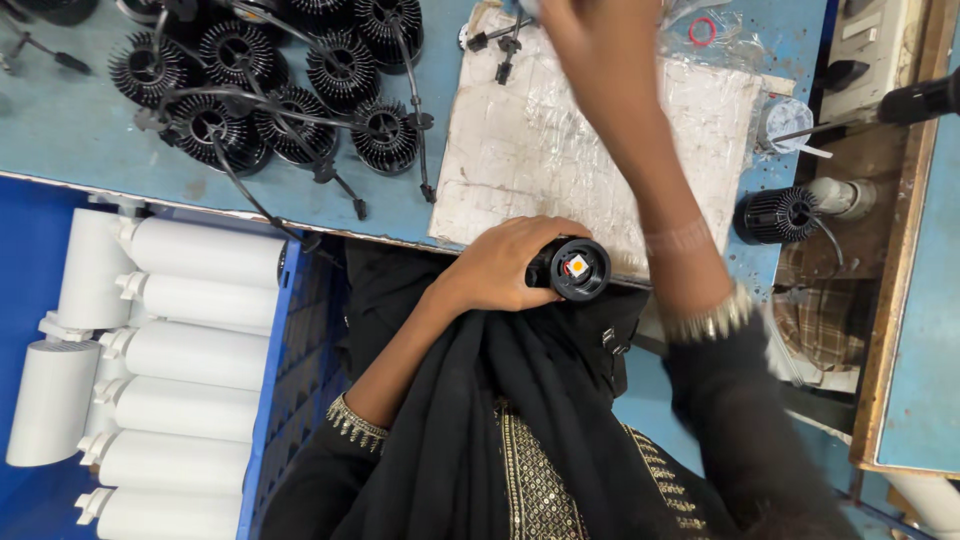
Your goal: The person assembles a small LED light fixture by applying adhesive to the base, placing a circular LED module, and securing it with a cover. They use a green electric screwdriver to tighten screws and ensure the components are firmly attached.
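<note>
My left hand (500,265) grips a black round finned lamp body (575,268) at the table's front edge, its open end with a small orange-and-white square chip facing up. My right arm reaches away across the white foil-covered board (540,150); my right hand (570,20) is blurred at the top edge of the picture, near small black clips (505,45). Whether that hand holds anything cannot be made out.
A cluster of black finned heat sinks with cables (280,90) lies on the blue table at the back left. White cylindrical lamp housings (170,360) fill a blue crate on the left. Another black finned part (775,215) and a soldering-type tool (915,100) lie at right.
</note>
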